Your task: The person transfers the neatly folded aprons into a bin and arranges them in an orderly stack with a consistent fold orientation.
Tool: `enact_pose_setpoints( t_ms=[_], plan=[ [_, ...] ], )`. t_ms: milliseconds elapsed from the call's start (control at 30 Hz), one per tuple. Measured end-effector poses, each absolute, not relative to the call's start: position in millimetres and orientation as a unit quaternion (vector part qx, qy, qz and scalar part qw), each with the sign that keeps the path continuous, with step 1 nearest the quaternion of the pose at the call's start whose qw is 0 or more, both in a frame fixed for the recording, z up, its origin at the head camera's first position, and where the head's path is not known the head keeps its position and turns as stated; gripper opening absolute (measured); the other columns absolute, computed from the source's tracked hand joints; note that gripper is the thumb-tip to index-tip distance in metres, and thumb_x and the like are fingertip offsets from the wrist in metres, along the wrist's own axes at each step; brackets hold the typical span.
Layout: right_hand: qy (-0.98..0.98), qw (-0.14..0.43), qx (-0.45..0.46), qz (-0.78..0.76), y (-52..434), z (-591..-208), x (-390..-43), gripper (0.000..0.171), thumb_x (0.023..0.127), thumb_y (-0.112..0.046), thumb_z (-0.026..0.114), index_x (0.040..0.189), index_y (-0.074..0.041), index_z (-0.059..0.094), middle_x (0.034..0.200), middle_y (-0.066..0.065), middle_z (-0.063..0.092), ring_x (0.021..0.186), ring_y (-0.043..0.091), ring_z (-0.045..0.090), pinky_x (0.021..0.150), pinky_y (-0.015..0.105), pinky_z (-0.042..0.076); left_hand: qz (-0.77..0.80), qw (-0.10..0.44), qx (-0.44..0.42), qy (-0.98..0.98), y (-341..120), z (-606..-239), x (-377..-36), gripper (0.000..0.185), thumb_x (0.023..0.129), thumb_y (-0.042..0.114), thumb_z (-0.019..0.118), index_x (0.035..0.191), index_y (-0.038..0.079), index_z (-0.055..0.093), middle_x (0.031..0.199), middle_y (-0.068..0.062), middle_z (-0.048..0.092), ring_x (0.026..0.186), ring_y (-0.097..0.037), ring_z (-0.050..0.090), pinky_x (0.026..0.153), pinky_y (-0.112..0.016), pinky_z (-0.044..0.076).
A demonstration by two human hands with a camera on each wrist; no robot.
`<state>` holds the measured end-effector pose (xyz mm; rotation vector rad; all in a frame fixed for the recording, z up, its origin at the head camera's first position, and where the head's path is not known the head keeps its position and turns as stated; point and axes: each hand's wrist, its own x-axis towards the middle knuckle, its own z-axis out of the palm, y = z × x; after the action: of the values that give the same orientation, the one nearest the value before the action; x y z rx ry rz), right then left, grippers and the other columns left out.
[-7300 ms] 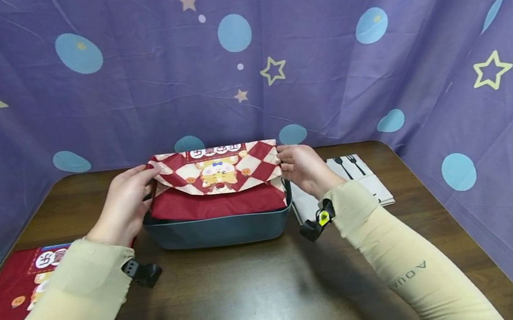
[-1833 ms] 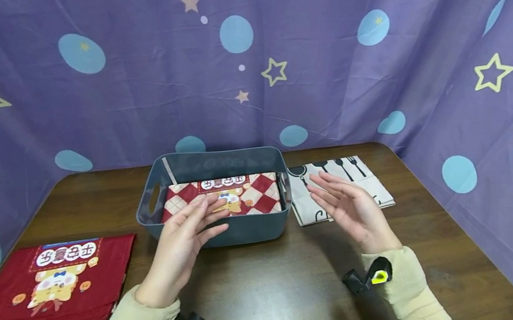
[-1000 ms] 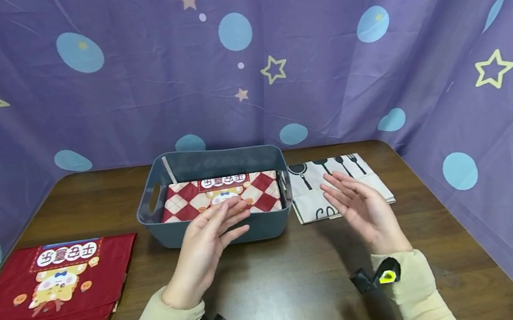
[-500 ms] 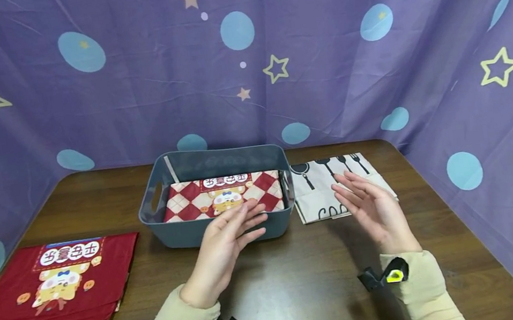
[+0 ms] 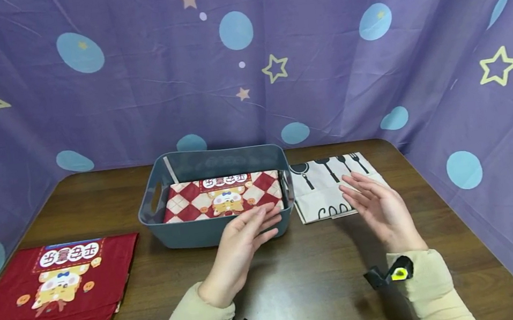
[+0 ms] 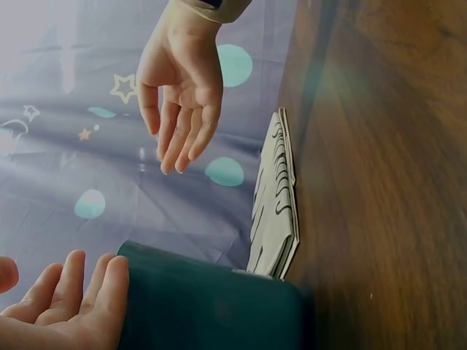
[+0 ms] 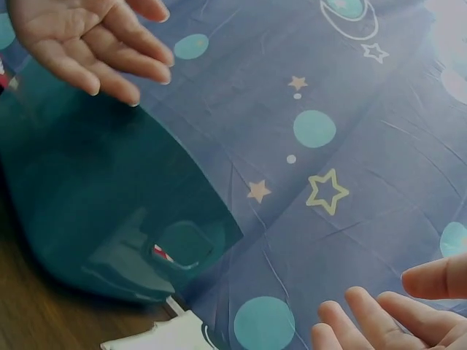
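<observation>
- Folded checked cloth (image 5: 222, 197), red and cream with a cartoon print, lies flat inside the grey bin (image 5: 219, 231). It fills the floor wall to wall, which is likely why it sits so squarely.
- I see the bin at the middle of the table (image 5: 303, 294), close to its far edge, one handle cut-out facing the left edge.
- My left hand (image 5: 243, 243) hovers just in front of the bin's near wall, palm turned inward, fingers straight and relaxed, holding nothing. From the left wrist view its fingertips (image 6: 87, 277) sit right at the bin's rim, though I cannot tell if they touch.
- My right hand (image 5: 382, 208) hangs over the near edge of the black-and-white utensil cloth (image 5: 328, 188), fingers loosely spread, palm facing the other hand, also empty.
- I judge the two palms face each other because they are free of any hold, with the bin's near right corner between them.
- That utensil cloth lies folded just beside the bin's right wall, toward the table's far right corner; the left wrist view shows it as a neat stack of layers.
- A red cartoon cloth (image 5: 54, 286) lies folded flat at the table's left edge, well apart from both hands.
- Behind everything a purple star-printed backdrop (image 5: 322, 65) drapes around the table's far and side edges.
</observation>
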<state>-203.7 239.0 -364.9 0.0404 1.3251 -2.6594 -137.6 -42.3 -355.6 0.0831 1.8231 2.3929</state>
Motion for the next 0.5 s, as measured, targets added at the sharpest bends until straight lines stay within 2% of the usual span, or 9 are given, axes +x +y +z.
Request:
enact_pose_setpoints(
  t_ms=[233,500],
  plan=[
    [0.467,0.070,0.007,-0.882,243,-366,-204,0.021,0.103,-0.006,0.049,0.108,-0.009,0.069,0.112,0.004,0.074,0.105,0.020,0.071,0.096,0.029,0.055,0.787,0.071,0.042,0.611,-32,-360,-140,0.041,0.105,0.021,0.047,0.135,-0.006,0.054,0.135,-0.024,0.059,0.127,-0.033,0.058,0.104,-0.040,0.051],
    [0.483,0.059,0.005,-0.873,246,-366,-207,0.018,0.102,-0.007,0.052,0.111,-0.006,0.067,0.112,0.005,0.074,0.102,0.020,0.072,0.095,0.029,0.055,0.776,0.077,0.048,0.625,-23,-364,-140,0.041,0.105,0.020,0.048,0.136,-0.006,0.054,0.135,-0.022,0.061,0.127,-0.032,0.058,0.103,-0.039,0.051]
  ],
)
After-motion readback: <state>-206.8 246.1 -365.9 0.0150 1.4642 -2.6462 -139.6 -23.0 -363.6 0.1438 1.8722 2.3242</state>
